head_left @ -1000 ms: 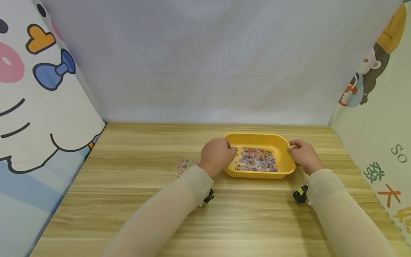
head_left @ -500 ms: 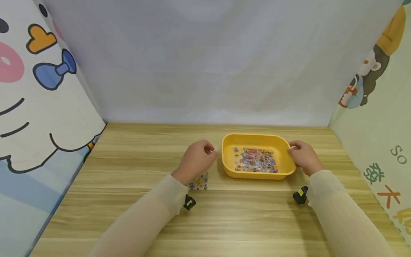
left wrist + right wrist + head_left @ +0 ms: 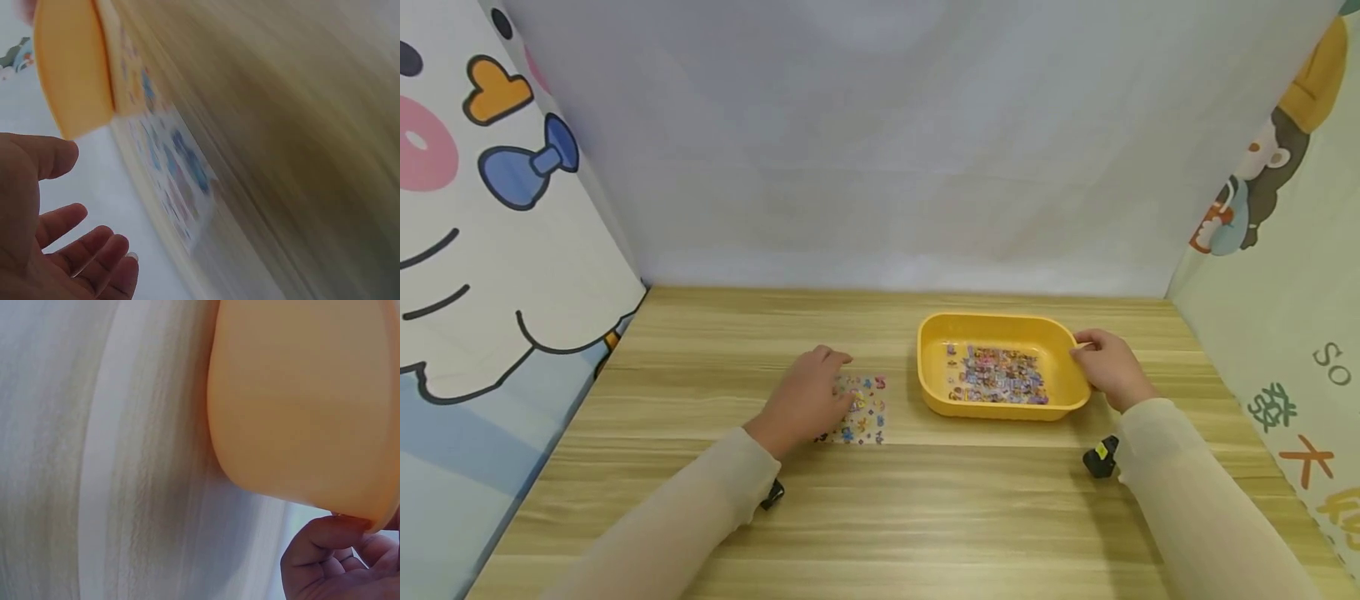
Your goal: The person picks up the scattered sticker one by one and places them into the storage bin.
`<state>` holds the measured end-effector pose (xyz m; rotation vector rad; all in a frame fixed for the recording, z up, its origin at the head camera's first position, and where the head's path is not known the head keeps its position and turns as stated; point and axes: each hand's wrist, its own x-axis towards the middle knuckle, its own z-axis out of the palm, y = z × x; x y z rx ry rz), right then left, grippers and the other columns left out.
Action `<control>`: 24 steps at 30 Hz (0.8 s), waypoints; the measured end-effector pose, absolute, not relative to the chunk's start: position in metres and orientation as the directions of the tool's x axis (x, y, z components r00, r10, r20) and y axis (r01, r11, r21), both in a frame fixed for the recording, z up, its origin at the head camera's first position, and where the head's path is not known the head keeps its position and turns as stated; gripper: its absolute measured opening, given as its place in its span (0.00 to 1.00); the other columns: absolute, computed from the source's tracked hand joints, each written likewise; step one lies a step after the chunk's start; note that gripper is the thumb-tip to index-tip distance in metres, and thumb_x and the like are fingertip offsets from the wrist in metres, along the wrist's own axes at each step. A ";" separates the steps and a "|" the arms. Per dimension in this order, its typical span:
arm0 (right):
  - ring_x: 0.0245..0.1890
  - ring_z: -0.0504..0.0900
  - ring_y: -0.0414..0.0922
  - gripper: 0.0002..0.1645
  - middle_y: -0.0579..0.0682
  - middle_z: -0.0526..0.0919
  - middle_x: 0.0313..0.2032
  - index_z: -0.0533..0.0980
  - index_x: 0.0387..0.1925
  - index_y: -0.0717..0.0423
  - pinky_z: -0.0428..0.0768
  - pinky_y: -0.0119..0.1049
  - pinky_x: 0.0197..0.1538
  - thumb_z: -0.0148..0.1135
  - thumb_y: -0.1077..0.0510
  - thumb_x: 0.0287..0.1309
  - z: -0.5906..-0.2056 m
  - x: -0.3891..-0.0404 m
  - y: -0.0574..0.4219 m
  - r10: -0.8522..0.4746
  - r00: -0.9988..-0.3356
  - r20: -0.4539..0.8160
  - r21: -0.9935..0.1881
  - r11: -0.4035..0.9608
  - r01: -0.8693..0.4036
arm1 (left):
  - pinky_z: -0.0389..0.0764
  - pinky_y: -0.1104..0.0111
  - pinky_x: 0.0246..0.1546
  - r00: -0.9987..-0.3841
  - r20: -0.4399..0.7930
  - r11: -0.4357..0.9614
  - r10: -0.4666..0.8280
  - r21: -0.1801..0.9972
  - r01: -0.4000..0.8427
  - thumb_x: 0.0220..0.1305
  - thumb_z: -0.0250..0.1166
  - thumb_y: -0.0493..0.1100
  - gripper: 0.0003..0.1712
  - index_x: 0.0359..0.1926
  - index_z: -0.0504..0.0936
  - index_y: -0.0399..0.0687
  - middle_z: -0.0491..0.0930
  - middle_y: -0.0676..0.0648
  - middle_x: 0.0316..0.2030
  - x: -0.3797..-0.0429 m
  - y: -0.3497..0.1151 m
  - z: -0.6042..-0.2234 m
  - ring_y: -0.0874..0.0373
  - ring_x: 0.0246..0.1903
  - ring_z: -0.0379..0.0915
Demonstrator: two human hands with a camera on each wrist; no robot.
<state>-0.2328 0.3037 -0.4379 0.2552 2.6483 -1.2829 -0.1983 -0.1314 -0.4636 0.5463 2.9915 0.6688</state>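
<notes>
A yellow plastic tray (image 3: 1000,410) stands on the table, right of the middle. Inside it lies a sheet crowded with small colourful stickers (image 3: 1000,375). My right hand (image 3: 1108,368) pinches the tray's right end by the rim; in the right wrist view its thumb and curled fingers (image 3: 325,540) meet at that rim. To the tray's left lies a clear sheet with scattered colourful figures (image 3: 867,417). My left hand (image 3: 805,400) is over that sheet's left part and hides it there. The left wrist view shows its fingers (image 3: 94,250) spread, holding nothing, beside the blurred sheet (image 3: 178,178).
The wood-grain table (image 3: 940,517) meets a pale cloth backdrop (image 3: 910,167) at its far edge. Printed cartoon panels (image 3: 497,250) flank it left and right. A small black camera (image 3: 1101,456) is strapped below my right wrist.
My left hand has let go of the tray's left rim and moved left over the figure sheet, its fingers spreading. The right hand keeps its grip, and the tray has barely shifted.
</notes>
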 end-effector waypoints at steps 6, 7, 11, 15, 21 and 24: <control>0.37 0.76 0.48 0.30 0.66 0.72 0.52 0.61 0.71 0.72 0.80 0.35 0.34 0.46 0.57 0.78 -0.440 -0.234 0.305 0.072 -0.969 -0.235 -0.758 0.611 0.229 | 0.70 0.49 0.67 -0.930 0.005 0.874 0.369 0.338 0.348 0.72 0.64 0.49 0.35 0.73 0.68 0.36 0.75 0.39 0.61 -0.207 -0.158 -0.477 0.41 0.63 0.70; 0.36 0.75 0.48 0.30 0.66 0.72 0.51 0.61 0.71 0.72 0.80 0.35 0.34 0.46 0.57 0.78 -0.440 -0.234 0.305 0.071 -0.970 -0.234 -0.759 0.610 0.228 | 0.69 0.49 0.67 -0.928 0.000 0.878 0.373 0.323 0.352 0.72 0.64 0.50 0.36 0.73 0.68 0.36 0.74 0.39 0.62 -0.208 -0.162 -0.479 0.41 0.64 0.69; 0.36 0.75 0.47 0.30 0.66 0.72 0.51 0.61 0.71 0.72 0.80 0.35 0.34 0.46 0.57 0.78 -0.441 -0.234 0.304 0.072 -0.970 -0.234 -0.764 0.603 0.229 | 0.68 0.49 0.68 -0.916 0.001 0.879 0.402 0.279 0.386 0.70 0.66 0.50 0.34 0.70 0.72 0.36 0.75 0.39 0.62 -0.211 -0.170 -0.485 0.41 0.64 0.69; 0.36 0.75 0.47 0.30 0.66 0.72 0.52 0.61 0.71 0.72 0.80 0.35 0.34 0.46 0.57 0.78 -0.440 -0.234 0.304 0.075 -0.969 -0.237 -0.764 0.601 0.234 | 0.70 0.50 0.67 -0.903 -0.001 0.870 0.430 0.265 0.415 0.66 0.70 0.48 0.34 0.67 0.74 0.37 0.76 0.41 0.62 -0.213 -0.171 -0.488 0.43 0.63 0.71; 0.36 0.76 0.47 0.30 0.66 0.72 0.52 0.61 0.71 0.73 0.80 0.34 0.33 0.47 0.57 0.78 -0.439 -0.234 0.303 0.075 -0.969 -0.236 -0.768 0.596 0.233 | 0.68 0.50 0.68 -0.907 -0.024 0.870 0.420 0.297 0.395 0.67 0.68 0.48 0.33 0.69 0.73 0.39 0.75 0.42 0.63 -0.214 -0.173 -0.489 0.44 0.65 0.69; 0.36 0.76 0.47 0.30 0.66 0.72 0.52 0.61 0.71 0.73 0.80 0.34 0.33 0.46 0.57 0.78 -0.440 -0.235 0.303 0.075 -0.970 -0.232 -0.766 0.600 0.229 | 0.69 0.49 0.67 -0.903 -0.028 0.871 0.428 0.281 0.404 0.69 0.67 0.52 0.32 0.68 0.74 0.40 0.75 0.43 0.62 -0.216 -0.172 -0.488 0.43 0.64 0.69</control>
